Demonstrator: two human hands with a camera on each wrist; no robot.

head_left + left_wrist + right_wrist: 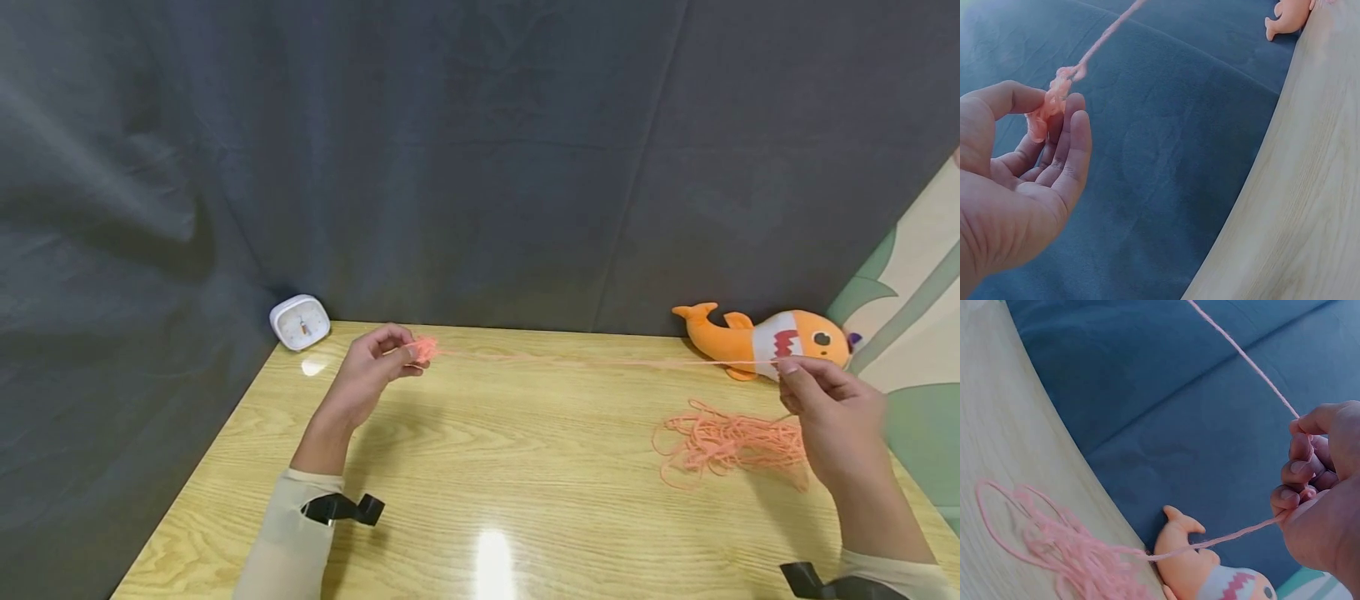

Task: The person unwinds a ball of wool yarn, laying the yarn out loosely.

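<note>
Between thumb and fingers, my left hand (pixel 372 367) pinches a small looped bunch of orange-pink yarn (pixel 1052 106). From that bunch a single strand (pixel 570 360) runs almost level and taut across to my right hand (pixel 832 408). There the thumb and index finger pinch the strand, and the other fingers curl over it, as the right wrist view shows. Out of the right palm the yarn goes on to a loose, tangled heap of yarn (pixel 731 446) on the table, below and left of that hand. Both hands are raised above the tabletop.
An orange plush shark (pixel 795 337) lies at the back right of the wooden table (pixel 510 433), behind my right hand. At the back left corner stands a small white clock (pixel 300 322). A dark cloth (pixel 465 167) hangs along the back and left.
</note>
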